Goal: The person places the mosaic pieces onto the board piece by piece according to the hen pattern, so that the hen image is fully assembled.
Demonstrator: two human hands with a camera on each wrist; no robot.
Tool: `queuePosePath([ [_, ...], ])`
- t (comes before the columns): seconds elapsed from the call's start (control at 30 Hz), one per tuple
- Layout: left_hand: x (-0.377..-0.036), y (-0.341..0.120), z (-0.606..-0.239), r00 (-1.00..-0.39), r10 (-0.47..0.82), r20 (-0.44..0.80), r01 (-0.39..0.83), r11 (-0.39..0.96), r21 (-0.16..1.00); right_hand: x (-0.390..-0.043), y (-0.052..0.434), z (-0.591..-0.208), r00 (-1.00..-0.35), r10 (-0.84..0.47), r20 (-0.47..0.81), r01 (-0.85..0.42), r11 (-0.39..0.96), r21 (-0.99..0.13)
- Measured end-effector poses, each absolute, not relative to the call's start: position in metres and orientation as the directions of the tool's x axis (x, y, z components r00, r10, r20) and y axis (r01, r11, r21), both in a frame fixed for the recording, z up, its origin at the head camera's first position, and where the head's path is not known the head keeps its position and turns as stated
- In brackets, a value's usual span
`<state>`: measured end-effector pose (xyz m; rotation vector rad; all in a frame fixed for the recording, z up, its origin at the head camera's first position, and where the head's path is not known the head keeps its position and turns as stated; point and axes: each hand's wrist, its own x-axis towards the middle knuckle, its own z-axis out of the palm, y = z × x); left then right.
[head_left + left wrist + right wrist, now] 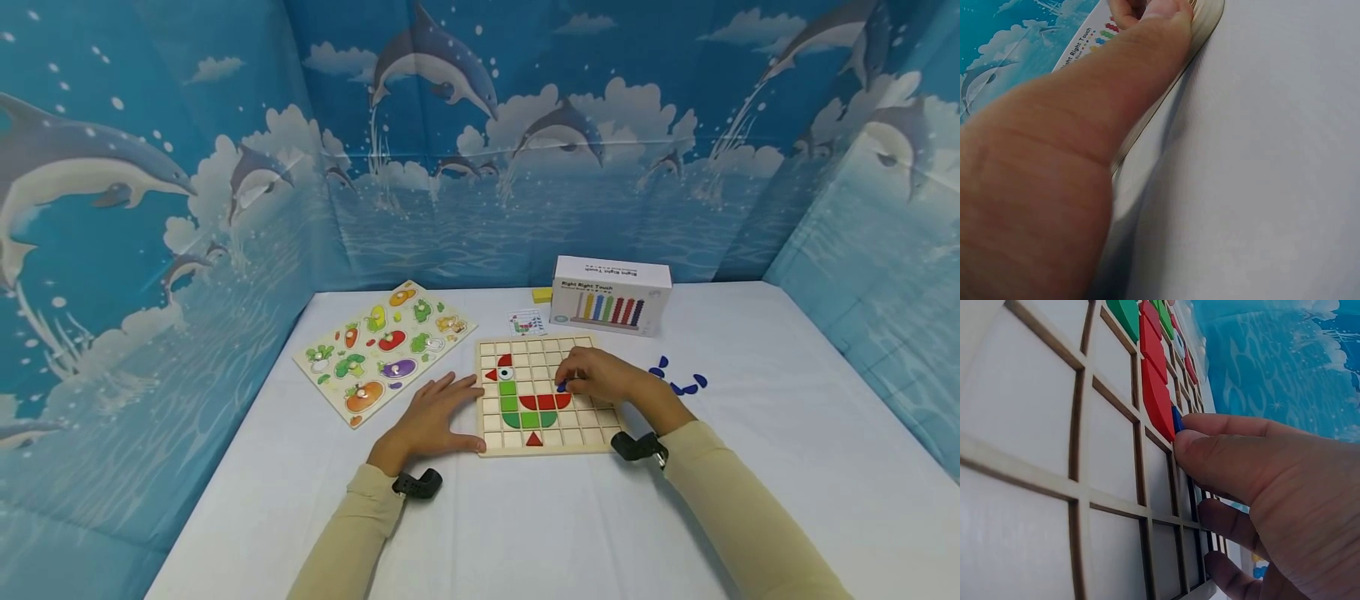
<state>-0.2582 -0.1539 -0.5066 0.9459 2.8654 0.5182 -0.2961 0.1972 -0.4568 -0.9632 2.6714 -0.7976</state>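
A wooden grid board [577,433] lies on the white table and holds a bird figure of red [545,402] and green pieces [510,404]. My right hand [573,379] hovers over the board's middle and pinches a small blue piece [561,386] between thumb and fingers, right beside the red pieces. The right wrist view shows that blue piece [1176,419] at my right hand [1188,432], touching a red piece [1157,394] on the board [1029,425]. My left hand [457,408] lies flat on the table, its fingers against the board's left edge [1207,25].
Several loose blue pieces [678,382] lie right of the board. A white toy box [609,294], a small card [527,322] and a yellow block [542,294] stand behind it. A vegetable puzzle board [384,348] lies at the left. Dolphin-print curtains enclose the table.
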Motion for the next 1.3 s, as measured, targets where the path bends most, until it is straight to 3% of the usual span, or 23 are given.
queuePosePath([
  [0.43,-0.257,-0.154,-0.504,-0.804,0.594,0.041,0.566,0.741,0.363,-0.297,0.200,-0.462,-0.801,-0.599,-0.002,-0.486,0.652,-0.583],
  [0.9,-0.255,-0.154,-0.504,-0.808,0.588,0.029,0.556,0.745,0.369,-0.296,0.199,-0.464,-0.789,-0.614,0.016,-0.502,0.630,-0.593],
  [1.17,-0.256,-0.154,-0.507,-0.803,0.595,0.040,0.567,0.742,0.358,-0.291,0.201,-0.467,-0.831,-0.557,-0.005,-0.439,0.660,-0.610],
  [1.3,-0.257,-0.155,-0.508,-0.803,0.595,0.039,0.569,0.744,0.352,-0.288,0.208,-0.469,-0.854,-0.519,0.047,-0.432,0.655,-0.620],
])
